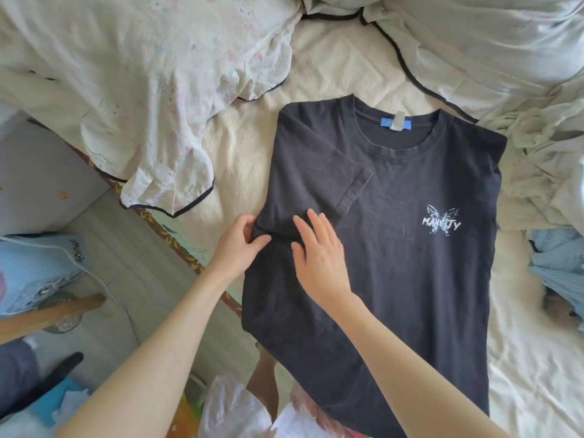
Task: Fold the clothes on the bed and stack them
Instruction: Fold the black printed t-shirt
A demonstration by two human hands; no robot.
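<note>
Left hand (241,240) pinching black T-shirt (395,263) at its left fold; right hand (319,254) flat, pressing. Risk: tucked sleeve (344,181) springing open, hem sliding off bed (331,67) edge.

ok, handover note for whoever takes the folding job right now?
Left hand: pinches the left edge of the black T-shirt.
Right hand: open, flat on the shirt beside it.
Done: shirt lies face up on the bed, left sleeve folded in across the chest.
Left: finish folding it; white pyjama piece and blue garment lie unfolded. No stack in view.
</note>
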